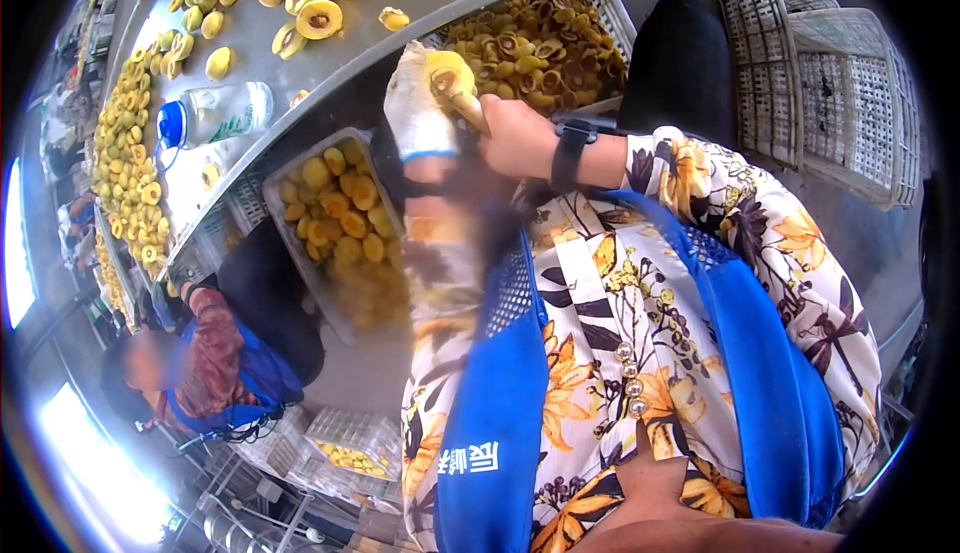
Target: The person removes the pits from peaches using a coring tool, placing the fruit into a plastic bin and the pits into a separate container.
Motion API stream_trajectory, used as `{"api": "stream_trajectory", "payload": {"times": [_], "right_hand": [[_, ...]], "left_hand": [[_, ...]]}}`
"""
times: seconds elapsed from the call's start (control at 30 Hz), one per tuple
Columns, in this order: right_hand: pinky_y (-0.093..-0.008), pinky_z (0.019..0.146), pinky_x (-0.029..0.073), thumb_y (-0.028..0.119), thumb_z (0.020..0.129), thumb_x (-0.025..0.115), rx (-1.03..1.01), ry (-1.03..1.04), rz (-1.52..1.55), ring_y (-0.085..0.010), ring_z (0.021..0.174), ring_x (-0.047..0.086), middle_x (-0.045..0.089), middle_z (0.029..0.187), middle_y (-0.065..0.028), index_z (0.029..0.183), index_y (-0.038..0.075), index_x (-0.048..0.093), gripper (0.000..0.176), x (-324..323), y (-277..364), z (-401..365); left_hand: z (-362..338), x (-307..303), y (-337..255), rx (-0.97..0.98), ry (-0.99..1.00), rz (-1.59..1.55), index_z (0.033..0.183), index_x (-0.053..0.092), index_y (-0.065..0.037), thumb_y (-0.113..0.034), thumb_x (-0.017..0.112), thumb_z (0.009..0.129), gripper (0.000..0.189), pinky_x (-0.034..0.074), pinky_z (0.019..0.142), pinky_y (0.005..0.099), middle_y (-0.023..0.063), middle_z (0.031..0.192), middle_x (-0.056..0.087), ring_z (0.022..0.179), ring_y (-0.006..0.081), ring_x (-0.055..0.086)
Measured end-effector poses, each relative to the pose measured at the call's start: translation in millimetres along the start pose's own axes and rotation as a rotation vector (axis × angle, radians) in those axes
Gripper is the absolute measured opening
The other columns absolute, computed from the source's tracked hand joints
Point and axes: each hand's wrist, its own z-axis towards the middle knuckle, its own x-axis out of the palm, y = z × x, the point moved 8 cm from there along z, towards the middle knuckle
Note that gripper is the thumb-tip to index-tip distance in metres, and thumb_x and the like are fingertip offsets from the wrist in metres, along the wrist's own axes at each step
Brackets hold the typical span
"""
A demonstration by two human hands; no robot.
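My left hand (412,103), in a white glove with a blue cuff edge, is closed around a yellow peach half (450,75). My bare right hand (520,138), with a black band at the wrist, grips a short tan-handled tool (470,113). The tool's top end meets the fruit; its working tip is hidden. Both hands are close together in front of my chest, over the table's near edge. Just beyond them is a crate (628,28) of brownish-yellow pits and scraps.
On the metal table (270,53) lie cut peach halves (320,19), a long fruit pile (130,173) and a blue-capped bottle (225,113). A crate (275,188) of halves stands below. A co-worker (225,353) sits at left. White crates (840,93) are stacked at right.
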Motion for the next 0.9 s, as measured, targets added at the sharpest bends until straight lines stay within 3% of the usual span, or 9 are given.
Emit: {"api": "stream_trajectory", "payload": {"times": [0.1,0.23,0.3,0.33,0.47,0.6,0.67,0.83,0.9], "right_hand": [[-0.0411,0.067,0.048,0.008,0.076,0.049,-0.079,-0.026,-0.065,-0.0352,0.075,0.062,0.060,0.079,-0.0215,0.094,-0.005,0.050,0.022,3.4,-0.7,4.7],[-0.0419,0.061,0.049,0.007,0.076,0.052,0.224,0.213,0.221,-0.0349,0.069,0.063,0.061,0.075,-0.0228,0.095,-0.005,0.052,0.023,5.3,0.6,-0.5],[-0.0436,0.067,0.048,0.006,0.075,0.053,0.293,0.272,0.303,-0.0377,0.077,0.062,0.061,0.079,-0.0251,0.096,-0.005,0.052,0.024,7.7,2.1,-5.1],[-0.0445,0.070,0.048,0.006,0.074,0.053,0.330,0.301,0.343,-0.0391,0.081,0.061,0.061,0.081,-0.0263,0.096,-0.006,0.052,0.025,9.7,0.5,-7.2],[-0.0434,0.069,0.047,0.009,0.074,0.054,-0.038,0.003,-0.051,-0.0387,0.079,0.061,0.061,0.082,-0.0247,0.092,-0.005,0.052,0.022,5.3,-0.6,5.3],[-0.0422,0.071,0.047,0.010,0.074,0.053,-0.074,-0.027,-0.009,-0.0405,0.080,0.059,0.060,0.082,-0.0248,0.091,-0.004,0.052,0.022,2.4,1.4,2.5],[-0.0427,0.071,0.047,0.010,0.074,0.054,-0.092,-0.051,0.014,-0.0411,0.081,0.059,0.060,0.081,-0.0254,0.091,-0.004,0.052,0.022,-1.2,5.6,-0.3],[-0.0433,0.071,0.046,0.010,0.074,0.053,-0.113,-0.064,0.034,-0.0422,0.081,0.058,0.059,0.079,-0.0260,0.092,-0.005,0.052,0.023,-5.2,9.1,-3.6],[-0.0429,0.072,0.047,0.010,0.074,0.053,-0.083,-0.046,0.006,-0.0418,0.081,0.058,0.060,0.078,-0.0250,0.092,-0.004,0.052,0.023,-3.1,7.3,-5.5]], "left_hand": [[-2.1,3.5,10.0,-0.267,0.228,-0.123,0.089,0.057,-0.004,-0.035,0.058,0.086,0.031,0.049,0.057,0.0329,0.0080,0.071,0.059,0.062,0.0220,0.058],[-0.8,-10.4,-6.5,0.191,-0.029,0.053,0.090,0.057,-0.004,-0.033,0.058,0.086,0.030,0.049,0.057,0.0317,0.0071,0.072,0.059,0.061,0.0203,0.057],[-10.0,-8.6,-18.8,0.394,-0.142,0.176,0.090,0.057,-0.003,-0.032,0.057,0.087,0.029,0.048,0.056,0.0310,0.0067,0.072,0.059,0.060,0.0193,0.057],[-8.6,-8.2,-15.0,0.292,-0.135,0.159,0.088,0.057,-0.004,-0.035,0.055,0.088,0.031,0.048,0.055,0.0328,0.0074,0.071,0.059,0.059,0.0211,0.057],[2.0,1.6,19.6,-0.287,0.305,-0.147,0.087,0.055,-0.007,-0.043,0.055,0.086,0.035,0.049,0.057,0.0354,0.0083,0.073,0.058,0.062,0.0242,0.057],[5.5,-13.3,4.3,0.090,0.030,-0.130,0.094,0.055,-0.006,-0.040,0.055,0.087,0.034,0.049,0.060,0.0327,0.0071,0.085,0.059,0.069,0.0202,0.058],[-3.4,-8.0,-2.2,-0.011,0.111,-0.124,0.096,0.055,-0.005,-0.037,0.055,0.088,0.033,0.049,0.061,0.0314,0.0065,0.085,0.059,0.070,0.0189,0.058],[-31.2,3.9,-25.5,0.341,-0.106,0.028,0.097,0.056,-0.005,-0.037,0.055,0.088,0.033,0.049,0.059,0.0309,0.0076,0.081,0.059,0.067,0.0186,0.058],[-8.0,-5.7,-6.3,0.150,0.084,-0.054,0.095,0.056,-0.005,-0.039,0.055,0.088,0.035,0.049,0.057,0.0317,0.0095,0.079,0.060,0.064,0.0208,0.059]]}}
